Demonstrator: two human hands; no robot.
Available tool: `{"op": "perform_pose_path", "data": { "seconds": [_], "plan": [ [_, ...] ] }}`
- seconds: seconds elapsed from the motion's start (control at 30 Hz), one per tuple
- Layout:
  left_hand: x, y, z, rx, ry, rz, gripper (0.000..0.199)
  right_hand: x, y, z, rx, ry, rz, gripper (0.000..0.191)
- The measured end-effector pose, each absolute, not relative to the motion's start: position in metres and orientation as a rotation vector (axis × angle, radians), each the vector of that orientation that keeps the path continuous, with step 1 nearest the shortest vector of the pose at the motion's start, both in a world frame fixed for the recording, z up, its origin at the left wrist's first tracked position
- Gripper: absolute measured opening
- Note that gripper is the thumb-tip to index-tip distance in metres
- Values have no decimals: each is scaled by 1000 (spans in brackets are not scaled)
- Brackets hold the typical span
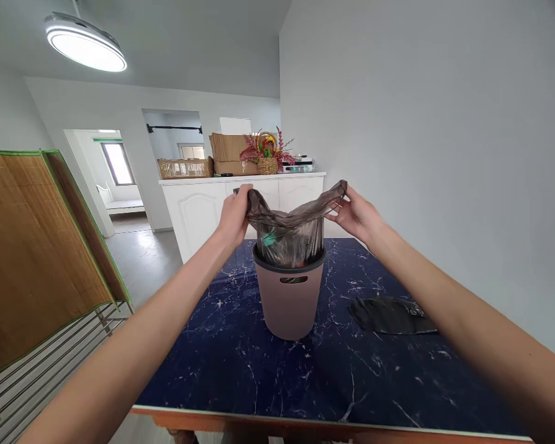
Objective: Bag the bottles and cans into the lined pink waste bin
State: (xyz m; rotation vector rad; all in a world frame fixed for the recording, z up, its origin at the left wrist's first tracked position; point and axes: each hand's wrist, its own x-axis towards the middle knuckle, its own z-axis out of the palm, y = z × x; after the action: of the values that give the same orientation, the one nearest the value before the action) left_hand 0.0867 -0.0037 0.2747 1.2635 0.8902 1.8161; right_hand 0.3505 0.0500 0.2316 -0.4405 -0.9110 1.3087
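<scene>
A thin dark see-through garbage bag [290, 237] rises out of a pinkish-brown trash can [290, 308] with a black rim. Something green and something reddish show dimly through the plastic. My left hand [235, 213] is closed on the bag's top edge at the left. At the right, my right hand [355, 216] pinches the opposite edge between thumb and finger, its other fingers loosely curled. The bag's mouth is stretched between both hands above the can, which stands upright on the table.
The table [222, 370] has a dark blue marbled top. Folded black plastic bags [391, 314] lie on its right side, by my right forearm. Behind stands a white cabinet [198, 209] with cardboard boxes [231, 151] and a flower basket [267, 164]. A bamboo screen [37, 246] is at left.
</scene>
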Motion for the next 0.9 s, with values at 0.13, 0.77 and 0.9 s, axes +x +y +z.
{"op": "perform_pose_path", "data": {
  "seconds": [0.13, 0.77, 0.9],
  "plan": [
    [91, -6, 291, 1257, 844, 1867, 39, 346, 56, 248, -339, -853, 1302, 23],
    [88, 12, 336, 1263, 578, 2041, 37, 333, 78, 304, -103, -640, 1184, 24],
    [99, 14, 348, 1301, 581, 2089, 38, 330, 84, 312, -130, -671, 1107, 23]
  ]
}}
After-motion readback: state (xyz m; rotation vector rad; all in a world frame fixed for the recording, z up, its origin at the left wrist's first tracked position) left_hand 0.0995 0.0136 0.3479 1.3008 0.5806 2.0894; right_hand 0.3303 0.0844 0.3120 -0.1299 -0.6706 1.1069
